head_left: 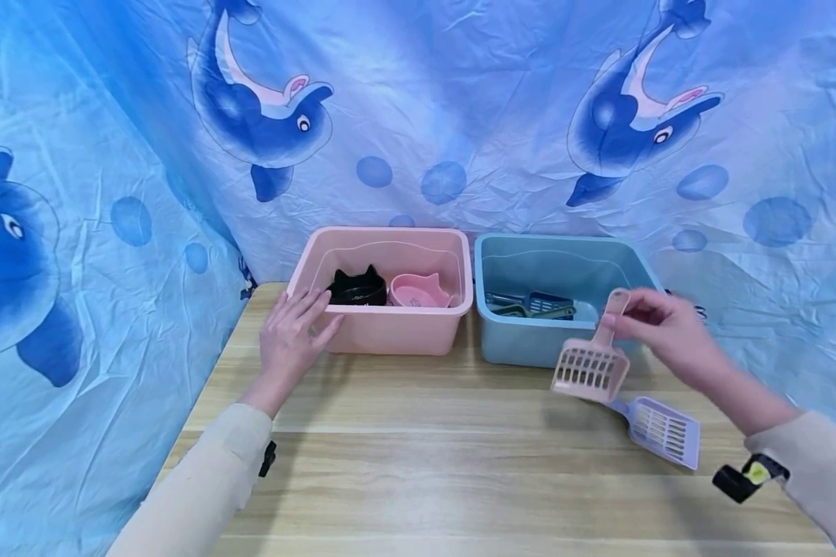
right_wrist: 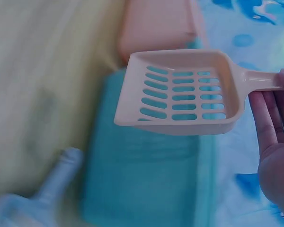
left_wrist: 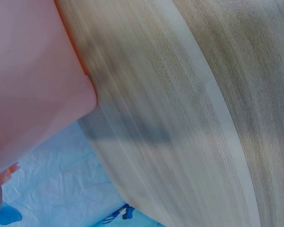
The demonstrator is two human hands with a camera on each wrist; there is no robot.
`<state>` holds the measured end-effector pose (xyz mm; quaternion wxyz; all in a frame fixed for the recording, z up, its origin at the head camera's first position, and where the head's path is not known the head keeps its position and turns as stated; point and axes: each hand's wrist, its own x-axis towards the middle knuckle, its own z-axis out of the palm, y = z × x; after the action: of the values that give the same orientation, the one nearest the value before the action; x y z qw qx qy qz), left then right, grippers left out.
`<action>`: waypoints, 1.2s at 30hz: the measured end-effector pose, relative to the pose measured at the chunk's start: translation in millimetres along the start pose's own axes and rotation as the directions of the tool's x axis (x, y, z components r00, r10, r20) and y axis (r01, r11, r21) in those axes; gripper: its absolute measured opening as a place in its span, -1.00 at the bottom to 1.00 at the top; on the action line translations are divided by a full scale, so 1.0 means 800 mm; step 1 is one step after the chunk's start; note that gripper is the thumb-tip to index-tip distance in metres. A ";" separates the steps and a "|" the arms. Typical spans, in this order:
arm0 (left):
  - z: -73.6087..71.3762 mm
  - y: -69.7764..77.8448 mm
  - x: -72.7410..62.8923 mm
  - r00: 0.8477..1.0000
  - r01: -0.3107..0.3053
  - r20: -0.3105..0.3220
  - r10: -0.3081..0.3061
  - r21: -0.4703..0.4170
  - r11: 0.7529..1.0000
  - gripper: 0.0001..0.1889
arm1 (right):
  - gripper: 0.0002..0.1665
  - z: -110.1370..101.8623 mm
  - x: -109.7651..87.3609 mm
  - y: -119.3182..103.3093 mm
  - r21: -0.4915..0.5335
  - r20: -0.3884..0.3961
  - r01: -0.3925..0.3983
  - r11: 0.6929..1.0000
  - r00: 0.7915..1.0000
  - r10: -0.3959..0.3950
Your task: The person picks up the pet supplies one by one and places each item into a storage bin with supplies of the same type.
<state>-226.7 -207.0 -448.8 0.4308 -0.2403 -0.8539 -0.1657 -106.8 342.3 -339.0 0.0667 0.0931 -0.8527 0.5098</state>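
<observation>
My right hand (head_left: 651, 316) pinches the handle of a peach slotted scoop (head_left: 591, 371), held in the air in front of the blue bin (head_left: 501, 329). In the right wrist view the scoop (right_wrist: 184, 92) hangs over the blue bin (right_wrist: 142, 175). A lilac scoop (head_left: 662, 429) lies on the wooden table (head_left: 425, 464) just below. My left hand (head_left: 294, 333) rests with straight fingers on the front left corner of the pink bin (head_left: 390, 329), which holds a black bowl (head_left: 357, 288) and a pink bowl (head_left: 419, 292). The left wrist view shows only the pink bin's wall (left_wrist: 33, 80) and the table (left_wrist: 180, 118).
Blue and green scoops (head_left: 532, 305) lie inside the blue bin. A blue dolphin-print cloth (head_left: 418, 116) hangs behind and to both sides of the table. The table's left edge runs near my left sleeve.
</observation>
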 end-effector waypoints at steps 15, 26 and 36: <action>0.002 -0.003 -0.010 1.000 -0.014 -0.009 0.015 0.009 1.000 -0.46 | -0.53 -0.020 0.161 -0.029 -0.200 -0.034 -0.062 0.978 0.998 0.057; 0.001 0.000 -0.005 0.999 -0.041 -0.015 0.041 0.007 0.999 -0.46 | -0.67 0.014 0.208 0.047 -0.213 0.147 -0.061 0.975 0.985 0.094; 0.001 -0.006 -0.003 0.999 -0.034 -0.004 0.034 0.028 0.999 -0.45 | -0.37 0.020 0.218 0.070 -0.319 0.300 -0.055 0.946 0.941 0.155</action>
<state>-228.8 -211.2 -451.9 0.4388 -0.2481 -0.8511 -0.1468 -289.5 338.4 -357.8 -0.0868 0.1170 -0.9244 0.3525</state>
